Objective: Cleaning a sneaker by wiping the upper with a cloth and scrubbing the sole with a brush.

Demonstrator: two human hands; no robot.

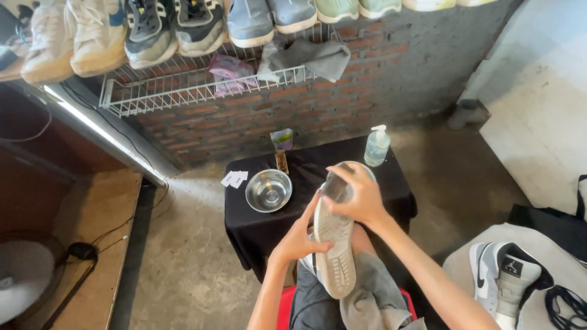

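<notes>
Head view: a white, grey-trimmed sneaker (335,244) held sole-up over the person's lap, in front of a low table draped in black cloth (257,226); left hand (299,241) with fingers curled against the midsole edge; right hand (361,195) with fingers wrapped over the toe end; the shoe appears light, its rubber sole stiff and upper softer, best gripped at heel and toe; on the table, a round steel bowl (268,190) and a clear pump bottle (376,146); a matching sneaker (504,275) lies at right
</notes>
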